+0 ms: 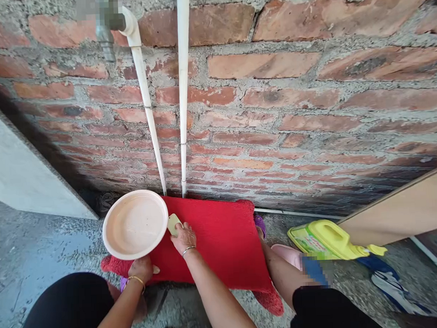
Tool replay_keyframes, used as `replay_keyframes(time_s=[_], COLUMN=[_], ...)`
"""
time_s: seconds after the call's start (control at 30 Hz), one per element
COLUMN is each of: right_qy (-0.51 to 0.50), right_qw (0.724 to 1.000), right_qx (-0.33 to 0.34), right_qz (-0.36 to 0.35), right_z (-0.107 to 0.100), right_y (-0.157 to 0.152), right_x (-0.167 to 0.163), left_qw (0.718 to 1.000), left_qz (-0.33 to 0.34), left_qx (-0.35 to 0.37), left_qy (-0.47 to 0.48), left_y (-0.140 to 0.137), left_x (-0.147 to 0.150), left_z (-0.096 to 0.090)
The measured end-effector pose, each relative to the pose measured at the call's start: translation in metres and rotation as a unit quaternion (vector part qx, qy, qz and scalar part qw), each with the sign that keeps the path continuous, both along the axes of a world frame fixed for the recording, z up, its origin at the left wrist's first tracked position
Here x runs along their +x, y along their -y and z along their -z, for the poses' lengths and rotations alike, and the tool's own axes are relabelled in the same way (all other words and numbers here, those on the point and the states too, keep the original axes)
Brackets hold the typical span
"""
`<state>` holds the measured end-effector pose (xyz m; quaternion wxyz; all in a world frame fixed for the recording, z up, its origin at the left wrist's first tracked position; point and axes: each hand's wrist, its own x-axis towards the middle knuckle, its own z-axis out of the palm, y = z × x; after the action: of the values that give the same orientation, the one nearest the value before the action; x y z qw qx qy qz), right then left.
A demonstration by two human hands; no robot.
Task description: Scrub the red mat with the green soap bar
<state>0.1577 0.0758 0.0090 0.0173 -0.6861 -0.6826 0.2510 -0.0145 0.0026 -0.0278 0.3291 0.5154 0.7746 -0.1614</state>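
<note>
My right hand [184,239], a silver bracelet at its wrist, is closed on a pale yellow-green bar of soap [174,224] beside the basin's right rim. Below the hand, a red cloth [221,240] lies flat, with fuzzy red ends hanging at its corners. A shallow light pink basin [115,241] with a little clear water in it covers the cloth's left end. My left hand [141,269], with a gold bracelet, is at the basin's front rim, over the cloth's near edge. Most of its fingers are hidden; what they grip does not show.
A brick wall [263,126] rises behind, with two white pipes [183,88] and a tap [106,36]. On the right lie a yellow detergent bottle [325,239], a pink slipper [288,255] and a blue-and-white shoe [391,287]. Panels [32,161] flank both sides. The left floor looks wet.
</note>
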Motion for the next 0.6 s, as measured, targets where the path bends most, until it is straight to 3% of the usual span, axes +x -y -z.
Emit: replay_keyframes(time_s=[0.13,0.3,0.4,0.5,0.6], right_qy=[0.055,0.12,0.147,0.146,0.1], right_qw=[0.998,0.972,0.941,0.925,0.952], right_qx=[0.02,0.004,-0.02,-0.006,0.028], right_qz=[0.035,0.202,0.306,0.35,0.289], right_z=[-0.002,-0.003,-0.004,-0.006,-0.006], right_y=[0.007,0.025,0.035,0.038,0.038], right_x=[0.064,0.198,0.253,0.257,0.205], left_qw=[1.0,1.0,1.0,1.0,1.0], left_qz=[0.014,0.004,0.001,0.001,-0.003], left_qx=[-0.018,-0.017,-0.019,-0.015,-0.011], left_qy=[0.004,-0.005,-0.004,-0.004,-0.011], left_y=[0.0,0.0,0.0,0.0,-0.001], left_x=[0.001,0.002,0.003,0.004,0.003], left_z=[-0.005,-0.007,-0.009,-0.011,-0.008])
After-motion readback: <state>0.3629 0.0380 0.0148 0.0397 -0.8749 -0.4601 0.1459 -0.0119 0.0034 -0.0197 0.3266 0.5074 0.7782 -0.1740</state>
